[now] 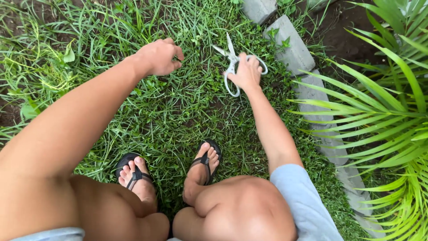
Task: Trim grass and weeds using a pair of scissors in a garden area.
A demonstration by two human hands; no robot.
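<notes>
Head view: the left hand point(158, 56) reaches far over the grass point(178, 111), arm straight, fingers curled together into a loose fist — whether they pinch blades I cannot tell. The right hand point(247, 71) grips white scissors point(232, 60) through their loops, blades open, pointing far-left — near the grey stone edging point(294, 53).
</notes>
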